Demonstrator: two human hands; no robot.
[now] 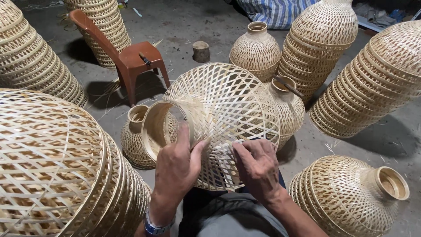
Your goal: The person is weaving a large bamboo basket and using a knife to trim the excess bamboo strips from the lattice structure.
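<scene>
The woven shade [219, 114] in the middle is pale straw-yellow, an open diamond lattice with a plain tan neck ring. Stacked shades [372, 79] at far right show tighter cream weave in horizontal bands. The plastic chair [127, 55] at far left is reddish-brown; the floor [184, 26] is grey.

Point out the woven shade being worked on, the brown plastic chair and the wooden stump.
woven shade [228, 101], head view, on its open lattice side.
brown plastic chair [133, 59], head view, on the seat.
wooden stump [201, 51], head view, on its side below the cut top.
</scene>
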